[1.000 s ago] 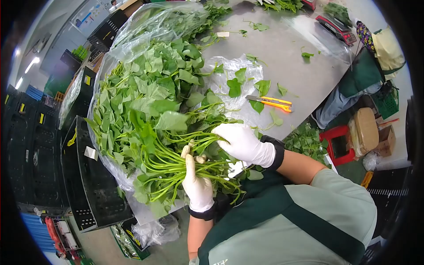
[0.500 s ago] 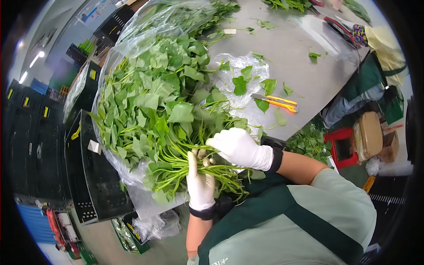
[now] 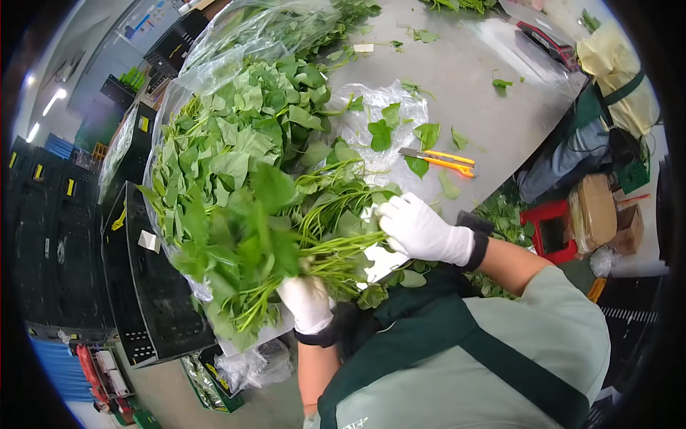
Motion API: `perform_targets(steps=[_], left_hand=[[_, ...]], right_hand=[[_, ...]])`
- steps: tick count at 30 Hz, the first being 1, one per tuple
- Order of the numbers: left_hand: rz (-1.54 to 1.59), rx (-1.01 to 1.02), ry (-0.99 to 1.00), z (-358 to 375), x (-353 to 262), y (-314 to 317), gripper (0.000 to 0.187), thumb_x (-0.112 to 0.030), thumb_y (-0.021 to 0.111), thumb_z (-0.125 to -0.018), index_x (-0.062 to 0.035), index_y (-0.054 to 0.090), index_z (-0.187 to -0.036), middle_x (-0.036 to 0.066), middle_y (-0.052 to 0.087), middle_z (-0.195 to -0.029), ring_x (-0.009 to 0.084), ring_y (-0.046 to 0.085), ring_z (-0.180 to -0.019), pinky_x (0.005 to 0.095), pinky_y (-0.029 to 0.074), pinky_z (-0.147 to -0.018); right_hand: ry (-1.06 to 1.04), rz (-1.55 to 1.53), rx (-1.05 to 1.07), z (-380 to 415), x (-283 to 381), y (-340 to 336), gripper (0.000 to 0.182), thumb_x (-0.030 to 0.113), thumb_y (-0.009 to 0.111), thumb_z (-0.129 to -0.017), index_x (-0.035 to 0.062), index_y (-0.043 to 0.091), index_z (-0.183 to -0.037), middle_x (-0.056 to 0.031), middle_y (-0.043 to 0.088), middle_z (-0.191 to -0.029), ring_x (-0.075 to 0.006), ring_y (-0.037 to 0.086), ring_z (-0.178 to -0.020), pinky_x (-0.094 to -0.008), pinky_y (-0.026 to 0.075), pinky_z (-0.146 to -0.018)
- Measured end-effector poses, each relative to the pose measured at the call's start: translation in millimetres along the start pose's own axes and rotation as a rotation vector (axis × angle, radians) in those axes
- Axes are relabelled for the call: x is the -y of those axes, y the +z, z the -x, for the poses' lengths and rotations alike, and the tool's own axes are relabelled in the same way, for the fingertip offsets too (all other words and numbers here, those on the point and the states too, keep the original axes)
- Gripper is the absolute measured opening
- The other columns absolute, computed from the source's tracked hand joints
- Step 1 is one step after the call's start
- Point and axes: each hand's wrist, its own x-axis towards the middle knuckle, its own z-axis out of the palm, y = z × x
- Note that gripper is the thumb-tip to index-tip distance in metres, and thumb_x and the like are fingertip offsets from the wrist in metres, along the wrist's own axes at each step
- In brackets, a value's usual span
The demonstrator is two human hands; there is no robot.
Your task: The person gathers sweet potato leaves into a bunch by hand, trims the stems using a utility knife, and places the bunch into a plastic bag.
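Observation:
Both my hands wear white gloves. My left hand [image 3: 307, 304] is closed around the lower part of a bunch of leafy green stems [image 3: 268, 247], its fingers partly hidden by the stems. The leaves of this bunch fan out to the left, slightly blurred. At the bunch's right end, my right hand [image 3: 425, 229] has its fingers closed on the stem ends. Behind the hands lies a large heap of leafy greens [image 3: 232, 139] in a clear plastic bag [image 3: 171, 96]. Orange-handled scissors [image 3: 450, 163] rest on the table beyond my right hand, near loose leaves.
The grey metal table [image 3: 457, 79] carries scattered leaves and a crumpled plastic sheet [image 3: 411, 107]. A red-and-black device [image 3: 547, 43] sits at its far right, near a person in a yellow sleeve [image 3: 607, 57]. Black crates [image 3: 161, 286] stand at left; a red container [image 3: 550, 232] is right.
The bunch has swung up and left, its leaves now spread over my left hand. My right hand has shifted right and slightly down, towards the stem ends. The view has tilted slightly.

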Motion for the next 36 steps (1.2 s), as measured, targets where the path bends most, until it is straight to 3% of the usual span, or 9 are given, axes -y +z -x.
perform_targets(steps=[3, 11, 14, 17, 19, 21, 28, 33, 36], left_hand=[[-0.005, 0.006, -0.213, 7.0, 1.4, 13.2, 0.019, -0.018, 0.061, -0.095, -0.0002, 0.059, -0.098, 0.003, 0.058, -0.085, 0.0105, 0.047, -0.068, 0.0243, 0.044, -0.068], [0.021, 0.071, -0.134, 4.1, 6.7, 18.2, 0.018, -0.018, 0.062, -0.094, -0.0028, 0.057, -0.101, 0.003, 0.058, -0.091, 0.0097, 0.049, -0.070, 0.0239, 0.046, -0.068], [0.035, 0.070, -0.159, 8.8, -1.6, 24.8, 0.023, -0.018, 0.061, -0.095, -0.0021, 0.056, -0.111, 0.006, 0.061, -0.101, 0.0118, 0.053, -0.079, 0.0252, 0.048, -0.072], [-0.061, 0.154, -0.143, 3.1, -0.8, 6.6, 0.044, -0.021, 0.053, -0.099, 0.0003, 0.044, -0.135, 0.013, 0.049, -0.136, 0.0129, 0.053, -0.093, 0.0256, 0.047, -0.080], [-0.245, 0.277, -0.016, 4.1, 3.5, -9.4, 0.045, -0.022, 0.050, -0.100, -0.0009, 0.041, -0.138, 0.012, 0.044, -0.141, 0.0125, 0.052, -0.093, 0.0254, 0.045, -0.083], [-0.097, 0.168, -0.092, 10.3, 0.6, -11.1, 0.033, -0.018, 0.041, -0.103, -0.0035, 0.048, -0.132, 0.008, 0.051, -0.130, 0.0111, 0.051, -0.097, 0.0271, 0.043, -0.083], [-0.075, 0.151, -0.118, 26.1, 6.7, 18.8, 0.031, -0.019, 0.055, -0.097, -0.0014, 0.052, -0.123, 0.006, 0.061, -0.100, 0.0101, 0.054, -0.080, 0.0263, 0.046, -0.077], [-0.088, 0.312, -0.250, 17.9, 6.8, 36.0, 0.045, -0.022, 0.052, -0.099, -0.0017, 0.039, -0.137, 0.008, 0.058, -0.123, 0.0115, 0.052, -0.104, 0.0263, 0.043, -0.084], [-0.039, 0.314, -0.240, 11.4, 9.9, 33.6, 0.042, -0.021, 0.053, -0.098, -0.0019, 0.043, -0.134, 0.007, 0.058, -0.122, 0.0109, 0.053, -0.101, 0.0261, 0.044, -0.083]], right_hand=[[0.004, -0.009, 0.070, 16.9, -16.5, -3.8, 0.031, 0.022, 0.067, -0.072, 0.0045, 0.059, -0.097, -0.0111, 0.056, -0.107, -0.0266, 0.053, -0.100, -0.0404, 0.040, -0.089], [0.039, -0.546, -0.099, -20.7, 10.4, -10.7, 0.043, 0.032, 0.069, -0.079, 0.0056, 0.059, -0.112, -0.0165, 0.057, -0.117, -0.0343, 0.051, -0.110, -0.0431, 0.038, -0.096], [0.264, -0.779, 0.319, -37.6, 9.5, 5.7, 0.031, 0.034, 0.057, -0.090, 0.0044, 0.063, -0.097, -0.0115, 0.066, -0.082, -0.0259, 0.064, -0.079, -0.0363, 0.049, -0.073], [0.413, -1.117, 0.052, -39.4, 6.0, 14.2, 0.027, 0.029, 0.053, -0.093, 0.0037, 0.062, -0.093, -0.0073, 0.066, -0.075, -0.0185, 0.063, -0.069, -0.0311, 0.049, -0.067], [0.458, -1.142, -0.041, -43.3, -5.2, 9.0, 0.026, 0.026, 0.050, -0.094, 0.0030, 0.062, -0.090, -0.0037, 0.063, -0.074, -0.0112, 0.058, -0.070, -0.0259, 0.046, -0.064], [0.457, -1.175, -0.077, -44.5, -15.5, 8.7, 0.024, 0.025, 0.051, -0.094, 0.0033, 0.061, -0.092, -0.0024, 0.063, -0.075, -0.0096, 0.055, -0.069, -0.0254, 0.045, -0.063], [0.528, -1.159, 0.025, -51.5, 8.9, -19.7, 0.023, 0.028, 0.054, -0.095, 0.0057, 0.059, -0.095, -0.0015, 0.055, -0.072, -0.0094, 0.049, -0.067, -0.0259, 0.042, -0.062], [0.413, -1.182, -0.048, -56.2, 16.0, 0.7, 0.032, 0.031, 0.045, -0.098, 0.0033, 0.059, -0.092, -0.0038, 0.053, -0.069, -0.0118, 0.049, -0.066, -0.0273, 0.043, -0.063], [0.455, -1.210, -0.003, -56.6, 20.5, -1.7, 0.032, 0.031, 0.044, -0.098, 0.0030, 0.059, -0.091, -0.0034, 0.052, -0.068, -0.0108, 0.048, -0.067, -0.0274, 0.043, -0.063]])
